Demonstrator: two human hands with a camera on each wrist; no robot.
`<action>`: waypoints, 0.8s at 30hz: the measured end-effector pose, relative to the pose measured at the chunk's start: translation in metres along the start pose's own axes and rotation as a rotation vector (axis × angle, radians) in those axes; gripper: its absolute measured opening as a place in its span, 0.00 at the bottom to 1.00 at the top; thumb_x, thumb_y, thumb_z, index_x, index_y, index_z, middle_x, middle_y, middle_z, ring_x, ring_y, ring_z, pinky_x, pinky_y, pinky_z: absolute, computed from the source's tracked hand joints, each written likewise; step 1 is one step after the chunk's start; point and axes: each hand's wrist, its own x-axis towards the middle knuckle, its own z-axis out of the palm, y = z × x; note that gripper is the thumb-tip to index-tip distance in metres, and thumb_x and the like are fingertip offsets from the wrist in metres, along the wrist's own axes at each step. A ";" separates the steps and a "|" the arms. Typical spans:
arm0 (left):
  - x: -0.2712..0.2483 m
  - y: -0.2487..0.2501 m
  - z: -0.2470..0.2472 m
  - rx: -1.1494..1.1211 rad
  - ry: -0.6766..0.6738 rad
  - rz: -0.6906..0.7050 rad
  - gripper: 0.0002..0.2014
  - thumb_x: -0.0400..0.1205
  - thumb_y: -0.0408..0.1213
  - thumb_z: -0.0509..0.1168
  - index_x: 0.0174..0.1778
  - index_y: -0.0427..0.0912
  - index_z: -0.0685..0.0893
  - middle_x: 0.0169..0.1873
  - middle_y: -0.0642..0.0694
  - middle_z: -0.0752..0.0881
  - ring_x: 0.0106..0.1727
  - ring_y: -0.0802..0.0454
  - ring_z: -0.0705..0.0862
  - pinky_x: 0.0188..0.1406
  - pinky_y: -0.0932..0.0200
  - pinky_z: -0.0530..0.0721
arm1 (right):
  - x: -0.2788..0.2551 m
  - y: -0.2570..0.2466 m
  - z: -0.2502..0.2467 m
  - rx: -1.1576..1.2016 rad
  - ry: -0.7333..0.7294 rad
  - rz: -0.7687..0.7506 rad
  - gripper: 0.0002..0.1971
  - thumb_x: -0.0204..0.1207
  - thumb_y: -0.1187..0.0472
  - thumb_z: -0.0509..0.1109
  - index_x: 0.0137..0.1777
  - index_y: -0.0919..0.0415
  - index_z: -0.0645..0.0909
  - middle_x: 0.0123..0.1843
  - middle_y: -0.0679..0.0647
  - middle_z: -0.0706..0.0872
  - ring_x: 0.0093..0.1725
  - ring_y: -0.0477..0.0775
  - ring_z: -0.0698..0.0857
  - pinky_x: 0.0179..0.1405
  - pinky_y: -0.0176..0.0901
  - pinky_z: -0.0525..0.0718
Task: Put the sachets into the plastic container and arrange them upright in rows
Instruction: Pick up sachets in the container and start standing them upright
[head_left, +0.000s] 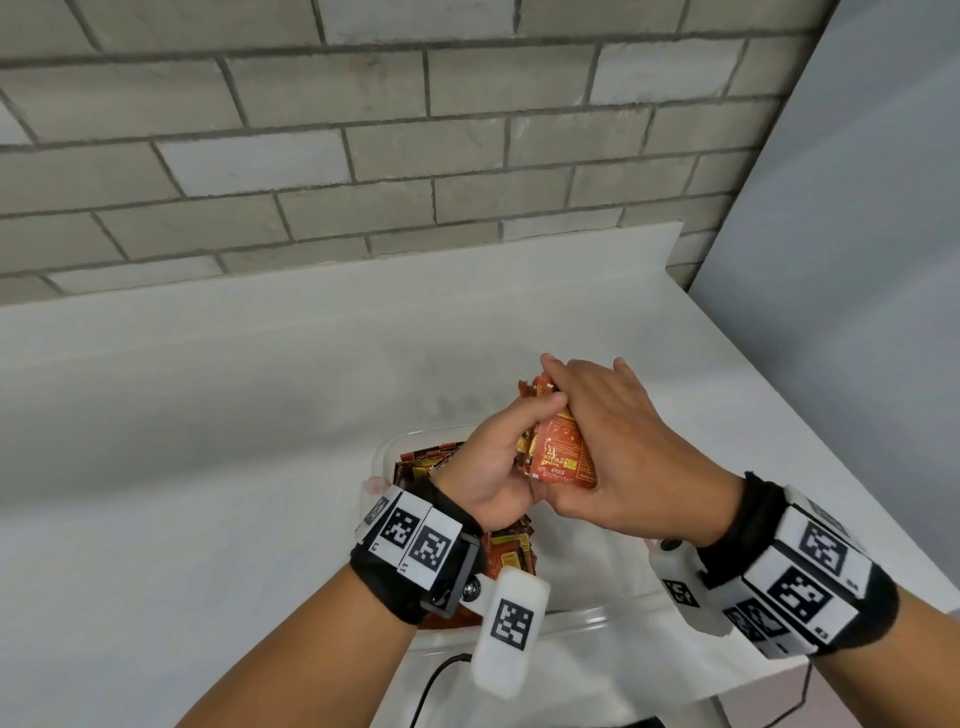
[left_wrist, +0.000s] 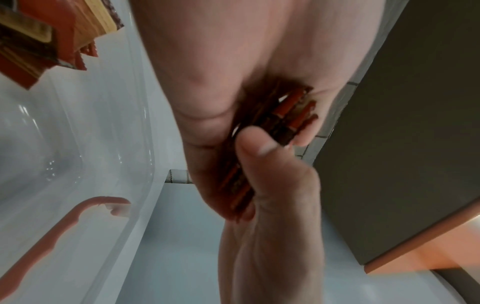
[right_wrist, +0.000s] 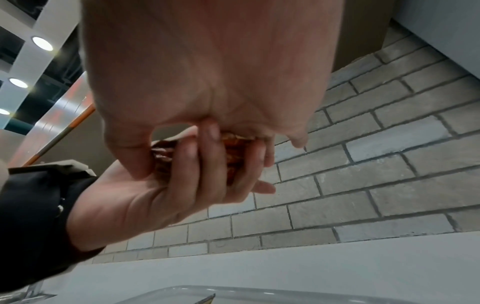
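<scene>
We clamp a sachet bundle (head_left: 558, 449) between left hand (head_left: 493, 467) and right hand (head_left: 623, 452), long axis upright, directly above the container (head_left: 384, 452)

A grey brick wall (head_left: 363, 130) rises behind the white counter (head_left: 208, 389).

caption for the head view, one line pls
Both hands, left hand and right hand, grip a bundle of sachets above the plastic container.

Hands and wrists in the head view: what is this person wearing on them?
Both hands, left hand and right hand, are bare. Each wrist has a black band ringed with white tiles printed with black square codes, plus a white coded box.
</scene>
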 end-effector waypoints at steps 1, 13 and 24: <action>0.001 0.000 0.001 0.016 0.012 -0.013 0.16 0.76 0.43 0.64 0.55 0.40 0.85 0.42 0.44 0.88 0.45 0.51 0.88 0.48 0.57 0.86 | 0.001 0.000 0.000 -0.007 -0.003 0.004 0.54 0.63 0.31 0.61 0.84 0.56 0.44 0.76 0.48 0.64 0.79 0.48 0.58 0.81 0.49 0.39; 0.007 0.005 -0.006 -0.059 -0.020 -0.054 0.38 0.76 0.50 0.69 0.80 0.46 0.63 0.55 0.42 0.85 0.55 0.47 0.87 0.46 0.53 0.88 | 0.009 0.005 -0.008 0.294 -0.034 0.052 0.57 0.64 0.48 0.81 0.82 0.44 0.41 0.72 0.47 0.69 0.65 0.37 0.70 0.60 0.18 0.69; 0.007 0.000 -0.011 0.133 -0.036 0.006 0.40 0.57 0.55 0.83 0.60 0.39 0.78 0.44 0.44 0.89 0.46 0.51 0.89 0.37 0.59 0.88 | 0.010 0.005 0.005 0.313 0.018 0.037 0.44 0.62 0.53 0.83 0.76 0.53 0.64 0.65 0.47 0.75 0.62 0.42 0.76 0.60 0.23 0.72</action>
